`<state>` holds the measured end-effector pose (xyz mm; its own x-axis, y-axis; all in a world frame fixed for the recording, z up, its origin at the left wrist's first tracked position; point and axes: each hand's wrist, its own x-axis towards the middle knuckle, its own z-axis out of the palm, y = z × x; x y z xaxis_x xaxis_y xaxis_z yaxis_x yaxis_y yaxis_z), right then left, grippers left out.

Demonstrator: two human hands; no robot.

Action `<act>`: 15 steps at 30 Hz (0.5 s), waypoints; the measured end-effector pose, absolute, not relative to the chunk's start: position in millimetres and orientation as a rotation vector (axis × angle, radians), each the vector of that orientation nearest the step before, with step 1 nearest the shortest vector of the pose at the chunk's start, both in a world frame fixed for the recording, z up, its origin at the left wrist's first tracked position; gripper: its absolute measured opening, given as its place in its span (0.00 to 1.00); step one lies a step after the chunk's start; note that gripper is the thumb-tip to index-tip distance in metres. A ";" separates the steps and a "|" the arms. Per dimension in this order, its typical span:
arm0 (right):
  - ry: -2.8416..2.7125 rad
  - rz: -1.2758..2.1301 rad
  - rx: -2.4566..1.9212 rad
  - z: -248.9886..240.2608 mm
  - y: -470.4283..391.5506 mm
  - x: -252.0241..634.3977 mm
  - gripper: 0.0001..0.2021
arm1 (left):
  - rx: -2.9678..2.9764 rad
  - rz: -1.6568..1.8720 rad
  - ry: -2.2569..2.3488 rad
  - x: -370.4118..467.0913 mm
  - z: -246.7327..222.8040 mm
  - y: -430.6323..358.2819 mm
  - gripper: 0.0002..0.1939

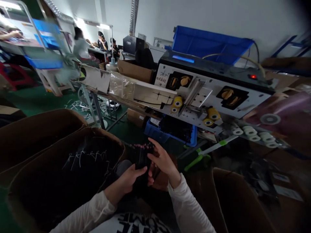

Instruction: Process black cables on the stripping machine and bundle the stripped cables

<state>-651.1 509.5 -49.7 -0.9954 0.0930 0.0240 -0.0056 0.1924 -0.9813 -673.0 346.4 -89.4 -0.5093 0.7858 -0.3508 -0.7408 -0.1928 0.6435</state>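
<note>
Low in the middle, my left hand (126, 179) is wrapped round a dark bundle (141, 161), its thumb lying across the front. Small pinkish tips line the bundle's upper end. On the right side of the bundle is my right hand (162, 160), with thumb and index finger apart near the tips; it touches or nearly touches the bundle, and I cannot tell which. To the left stands a big carton (65, 161) with dark contents and several thin white ties on top.
A machine (209, 94) with yellow rollers stands on the bench ahead. Below it sits a blue crate (155, 131) of dark items. Another open carton (218, 194) is at right. White rolls (250, 131) hang on a bar. People work at tables at the back left.
</note>
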 end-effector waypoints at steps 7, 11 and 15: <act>-2.228 1.860 -0.026 -49.1 512.0 -684.5 0.25 | 0.173 1.930 0.927 -677.1 -95.5 337.7 0.15; -1.610 1.982 -0.349 -30.3 533.5 -750.1 0.25 | 0.188 1.967 0.954 -684.2 -98.5 333.3 0.12; -1.288 1.947 -0.576 0.4 548.9 -810.8 0.24 | 0.207 2.010 0.955 -687.9 -95.7 328.6 0.12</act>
<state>-810.8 548.9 0.4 -0.6407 0.7674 0.0223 -0.3205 -0.2410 -0.9161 -687.9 328.6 -95.7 -0.6026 0.7721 -0.2017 -0.6443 -0.3217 0.6938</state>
